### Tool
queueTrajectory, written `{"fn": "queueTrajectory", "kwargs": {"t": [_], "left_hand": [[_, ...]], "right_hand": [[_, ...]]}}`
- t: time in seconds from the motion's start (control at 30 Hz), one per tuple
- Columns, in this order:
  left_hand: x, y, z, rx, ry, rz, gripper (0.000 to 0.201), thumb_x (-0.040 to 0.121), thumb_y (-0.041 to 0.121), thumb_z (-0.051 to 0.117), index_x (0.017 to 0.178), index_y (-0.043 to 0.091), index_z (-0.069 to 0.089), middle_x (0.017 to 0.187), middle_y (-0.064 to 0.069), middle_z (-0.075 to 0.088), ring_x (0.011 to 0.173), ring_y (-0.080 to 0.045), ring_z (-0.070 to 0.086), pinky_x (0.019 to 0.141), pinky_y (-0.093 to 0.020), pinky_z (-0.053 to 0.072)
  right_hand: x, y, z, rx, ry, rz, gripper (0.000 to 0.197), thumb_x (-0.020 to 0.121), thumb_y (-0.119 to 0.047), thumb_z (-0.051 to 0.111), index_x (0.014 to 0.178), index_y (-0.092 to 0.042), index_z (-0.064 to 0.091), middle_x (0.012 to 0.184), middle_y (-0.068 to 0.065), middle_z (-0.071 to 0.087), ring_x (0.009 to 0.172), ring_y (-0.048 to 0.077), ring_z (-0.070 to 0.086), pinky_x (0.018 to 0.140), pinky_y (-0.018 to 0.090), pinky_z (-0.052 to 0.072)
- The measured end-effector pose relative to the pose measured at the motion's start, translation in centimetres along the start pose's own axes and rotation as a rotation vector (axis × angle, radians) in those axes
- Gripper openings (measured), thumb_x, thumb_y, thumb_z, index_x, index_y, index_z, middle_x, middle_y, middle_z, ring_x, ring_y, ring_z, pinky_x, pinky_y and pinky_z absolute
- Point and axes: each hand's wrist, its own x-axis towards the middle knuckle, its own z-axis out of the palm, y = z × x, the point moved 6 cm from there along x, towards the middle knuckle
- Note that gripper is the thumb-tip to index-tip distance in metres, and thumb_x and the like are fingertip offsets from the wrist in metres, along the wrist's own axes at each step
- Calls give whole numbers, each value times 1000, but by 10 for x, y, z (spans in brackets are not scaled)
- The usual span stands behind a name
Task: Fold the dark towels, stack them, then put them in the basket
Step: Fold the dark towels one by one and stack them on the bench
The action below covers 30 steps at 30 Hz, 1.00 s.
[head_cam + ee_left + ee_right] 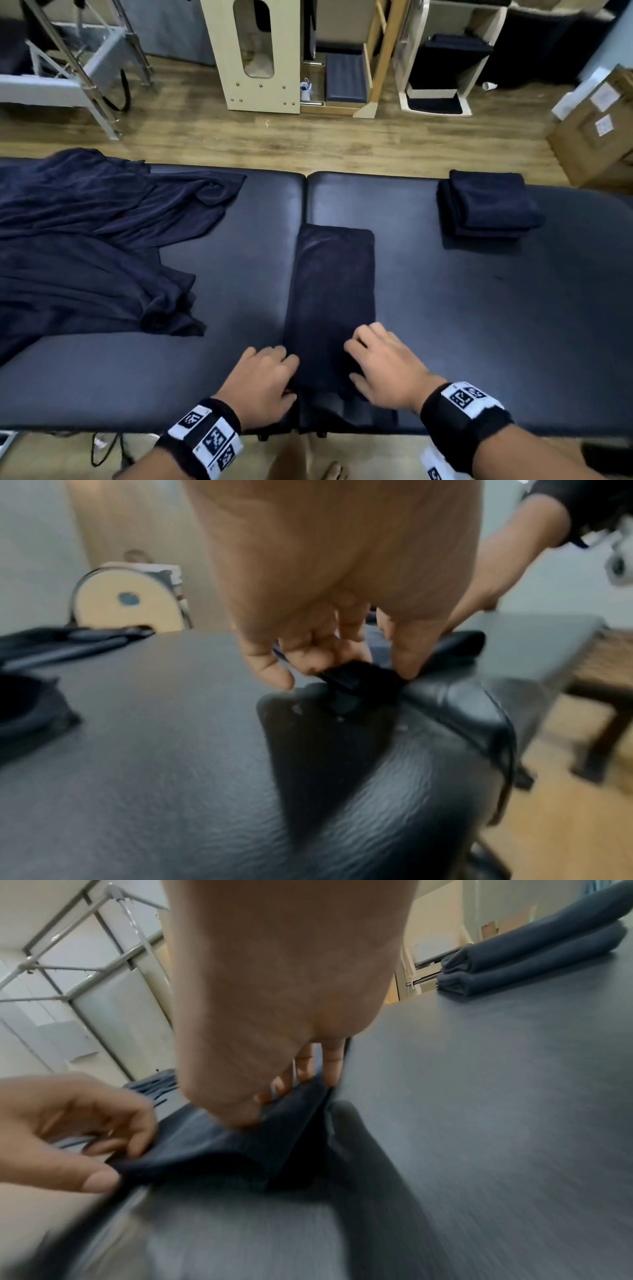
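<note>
A dark towel [332, 287], folded into a long narrow strip, lies across the middle of the black padded table [479, 308], its near end at the table's front edge. My left hand [267, 377] pinches the strip's near left corner [356, 677] between thumb and fingers. My right hand [380, 363] pinches the near right side of the towel [260, 1139], thumb and fingers curled into the cloth. A stack of folded dark towels [489, 205] sits at the table's far right. No basket is in view.
A heap of unfolded dark towels [85, 240] covers the table's left part. Beyond the table are a wooden floor, pale wooden furniture [253, 54], a metal frame [85, 61] at far left and a cardboard box [596, 130] at far right.
</note>
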Motion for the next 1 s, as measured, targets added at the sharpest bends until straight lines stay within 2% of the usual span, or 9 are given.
{"fn": "queueTrajectory", "kwargs": {"t": [0.1, 0.23, 0.33, 0.43, 0.53, 0.6, 0.7, 0.87, 1.0], "left_hand": [[-2, 2, 4, 88, 36, 24, 45, 63, 43, 62, 103, 26, 49, 98, 0, 48, 82, -27, 54, 62, -37, 35], [5, -5, 7, 161, 38, 51, 49, 54, 37, 77, 95, 28, 52, 87, 3, 49, 67, -21, 58, 58, -32, 27], [4, -9, 3, 176, 114, 51, 34, 53, 24, 78, 80, 27, 56, 74, 4, 50, 55, -20, 54, 59, -33, 30], [4, -8, -11, 133, 204, 79, 15, 64, 27, 69, 71, 23, 56, 77, 2, 49, 61, -22, 53, 60, -37, 38], [15, -19, -36, -79, 232, 17, 13, 74, 37, 57, 79, 26, 62, 91, 8, 52, 82, -18, 58, 69, -36, 43], [30, -35, -61, -303, 241, -86, 19, 77, 38, 52, 87, 27, 65, 89, 13, 59, 87, -13, 61, 78, -35, 45], [59, -54, -98, -529, 321, -116, 9, 80, 25, 62, 86, 24, 68, 71, 12, 59, 71, -14, 57, 73, -29, 48], [121, -85, -134, -686, 320, -162, 4, 84, 18, 68, 82, 19, 65, 65, 2, 59, 61, -15, 58, 67, -34, 51], [170, -104, -148, -696, 329, -210, 12, 89, 22, 67, 85, 12, 61, 65, 1, 52, 63, -17, 51, 70, -35, 47]], "right_hand": [[-16, -12, 7, -41, -60, -24, 59, 70, -64, 52, 112, -22, 52, 112, 0, 47, 101, 25, 44, 80, 40, 48], [-17, -13, 12, -135, -16, -5, 41, 64, -40, 72, 95, -22, 51, 99, 0, 50, 86, 25, 48, 61, 37, 48], [-15, -11, 10, -195, 32, -2, 25, 61, -25, 68, 81, -21, 54, 85, 0, 51, 74, 25, 50, 48, 36, 44], [-14, -11, 0, -157, 56, 11, 25, 55, -25, 70, 73, -21, 53, 73, -3, 52, 57, 23, 51, 41, 31, 36], [-5, -2, -22, -56, 110, 102, 30, 56, -22, 72, 74, -20, 48, 64, -2, 52, 40, 28, 49, 35, 30, 32], [5, 12, -43, 25, 154, 187, 19, 71, -20, 61, 84, -18, 46, 73, 3, 60, 54, 37, 59, 45, 37, 41], [24, 42, -72, 230, 191, 285, 15, 87, -22, 49, 101, -20, 51, 91, 9, 69, 83, 42, 63, 67, 42, 49], [62, 99, -102, 444, 350, 412, 12, 93, -25, 56, 104, -29, 54, 90, 7, 73, 87, 37, 64, 75, 39, 53], [101, 137, -113, 472, 414, 480, 10, 96, -21, 59, 105, -20, 63, 97, 6, 75, 95, 34, 64, 81, 35, 50]]}}
